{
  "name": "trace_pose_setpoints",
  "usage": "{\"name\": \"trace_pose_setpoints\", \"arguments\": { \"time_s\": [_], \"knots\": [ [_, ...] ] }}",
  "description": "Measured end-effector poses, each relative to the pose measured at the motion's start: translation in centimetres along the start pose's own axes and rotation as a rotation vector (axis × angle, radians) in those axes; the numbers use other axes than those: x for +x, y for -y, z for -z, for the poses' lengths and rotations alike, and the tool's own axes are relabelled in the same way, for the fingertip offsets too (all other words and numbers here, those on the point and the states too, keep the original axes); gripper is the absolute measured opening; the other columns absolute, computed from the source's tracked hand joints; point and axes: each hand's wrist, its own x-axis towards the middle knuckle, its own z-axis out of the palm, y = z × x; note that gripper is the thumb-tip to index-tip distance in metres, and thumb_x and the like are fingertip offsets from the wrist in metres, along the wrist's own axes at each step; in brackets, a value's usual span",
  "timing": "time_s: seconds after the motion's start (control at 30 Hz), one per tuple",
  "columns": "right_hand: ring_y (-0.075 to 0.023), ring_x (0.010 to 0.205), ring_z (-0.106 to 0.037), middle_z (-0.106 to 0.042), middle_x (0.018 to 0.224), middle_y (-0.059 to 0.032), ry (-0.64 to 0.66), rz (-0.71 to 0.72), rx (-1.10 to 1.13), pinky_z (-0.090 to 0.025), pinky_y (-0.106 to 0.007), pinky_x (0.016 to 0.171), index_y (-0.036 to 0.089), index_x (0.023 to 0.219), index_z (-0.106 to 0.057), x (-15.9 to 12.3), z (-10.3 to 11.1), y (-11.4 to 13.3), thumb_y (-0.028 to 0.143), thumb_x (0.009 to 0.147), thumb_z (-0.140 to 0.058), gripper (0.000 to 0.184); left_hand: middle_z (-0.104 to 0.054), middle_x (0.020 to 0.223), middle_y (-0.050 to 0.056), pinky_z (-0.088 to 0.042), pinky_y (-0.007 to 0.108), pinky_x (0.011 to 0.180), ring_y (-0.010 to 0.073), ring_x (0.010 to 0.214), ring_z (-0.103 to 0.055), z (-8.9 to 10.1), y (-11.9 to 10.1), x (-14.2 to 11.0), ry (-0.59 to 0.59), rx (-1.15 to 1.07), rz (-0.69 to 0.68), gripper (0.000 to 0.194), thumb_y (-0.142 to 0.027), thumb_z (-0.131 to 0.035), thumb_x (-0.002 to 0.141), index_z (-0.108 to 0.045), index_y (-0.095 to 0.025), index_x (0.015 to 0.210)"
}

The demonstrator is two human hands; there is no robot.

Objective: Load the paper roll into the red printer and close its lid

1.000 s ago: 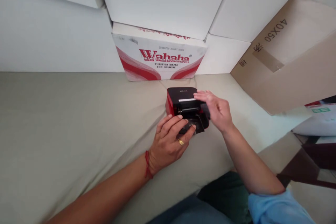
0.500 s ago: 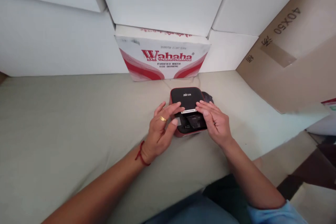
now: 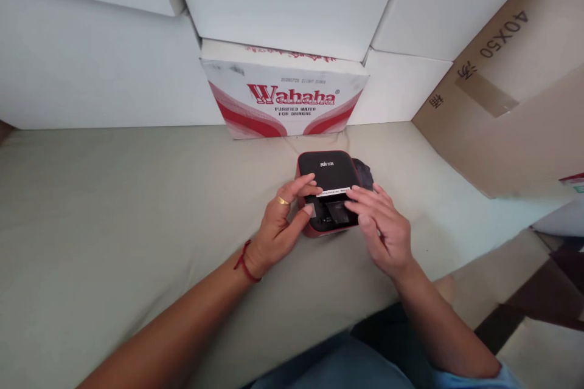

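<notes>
A small black box-shaped device with red sides and white lettering on its lid lies on the pale covered surface. A narrow white strip runs across its middle, above a dark recess with a shiny, see-through piece. My left hand, wearing a gold ring, is at the device's left side, its fingers apart and its thumb by a grey patch at the front left. My right hand is over the front right corner, fingers stretched out and holding nothing. A dark, crumpled-looking thing shows behind the right side.
A white and red Wahaha water carton stands behind the device, against stacked white boxes. On the right leans a large brown cardboard box. The surface's edge slants down at the lower right.
My right hand has drawn back a little to the right and towards me, showing more of the white strip. My left thumb has come slightly closer to the device, which has stayed in place.
</notes>
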Motion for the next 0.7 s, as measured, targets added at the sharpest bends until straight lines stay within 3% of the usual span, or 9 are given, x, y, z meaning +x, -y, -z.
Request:
{"name": "trace_pose_setpoints", "arguments": {
  "time_s": [0.1, 0.2, 0.3, 0.43, 0.6, 0.7],
  "knots": [
    [-0.0295, 0.132, -0.08, -0.088, 0.13, -0.0072, -0.007, 0.1, -0.015, -0.053, -0.061, 0.128, 0.03, 0.129, -0.084, -1.7, 0.2, 0.6, 0.024, 0.109, -0.06, 0.032, -0.075, 0.149, 0.009, -0.044, 0.052, 0.134, 0.0255, 0.152, -0.063, -0.1, 0.3, -0.4, -0.045, -0.136, 0.061, 0.061, -0.032, -0.063, 0.111, -0.046, -0.036, 0.17],
    [-0.0294, 0.129, -0.081, -0.089, 0.127, -0.0089, -0.019, 0.125, -0.008, -0.063, -0.058, 0.119, 0.027, 0.133, -0.082, -3.3, 0.5, 1.0, 0.02, 0.107, -0.061, 0.035, -0.045, 0.183, 0.005, -0.026, 0.057, 0.145, 0.029, 0.174, -0.038, -0.4, 1.1, -0.3, -0.132, -0.207, 0.167, 0.074, -0.038, -0.072, 0.104, -0.042, -0.044, 0.171],
    [-0.029, 0.129, -0.082, -0.088, 0.13, -0.011, -0.026, 0.122, -0.007, -0.066, -0.055, 0.116, 0.024, 0.124, -0.084, -4.3, 0.9, 1.1, 0.018, 0.106, -0.061, 0.029, -0.024, 0.193, 0.001, -0.026, 0.058, 0.145, 0.0297, 0.179, -0.025, -0.8, 2.4, -0.1, -0.11, -0.339, 0.311, 0.09, -0.039, -0.074, 0.098, -0.029, -0.048, 0.176],
    [-0.0296, 0.13, -0.082, -0.087, 0.132, -0.0109, 0.002, 0.111, -0.008, -0.065, -0.056, 0.117, 0.025, 0.119, -0.084, -4.6, 1.4, 1.1, 0.019, 0.106, -0.062, 0.027, -0.018, 0.194, 0.0, -0.04, 0.054, 0.14, 0.0278, 0.176, -0.034, -1.2, 3.9, -0.2, -0.046, -0.437, 0.371, 0.098, -0.038, -0.072, 0.097, -0.019, -0.049, 0.179],
    [-0.0286, 0.124, -0.084, -0.088, 0.13, -0.0087, -0.015, 0.105, 0.001, -0.065, -0.058, 0.118, 0.028, 0.124, -0.084, -4.2, 1.4, 1.2, 0.021, 0.108, -0.06, 0.029, -0.014, 0.195, 0.002, -0.032, 0.055, 0.144, 0.0292, 0.181, -0.019, -1.4, 5.0, -0.8, -0.108, -0.386, 0.365, 0.108, -0.045, -0.082, 0.093, -0.018, -0.047, 0.181],
    [-0.0286, 0.124, -0.085, -0.086, 0.135, -0.0107, -0.013, 0.106, -0.009, -0.069, -0.054, 0.113, 0.027, 0.135, -0.081, -3.8, 1.8, 1.5, 0.024, 0.11, -0.059, 0.034, -0.02, 0.194, 0.004, -0.039, 0.052, 0.141, 0.0289, 0.178, -0.028, -1.8, 4.8, -0.8, -0.046, -0.394, 0.312, 0.106, -0.052, -0.076, 0.098, -0.011, -0.045, 0.182]
  ]
}}
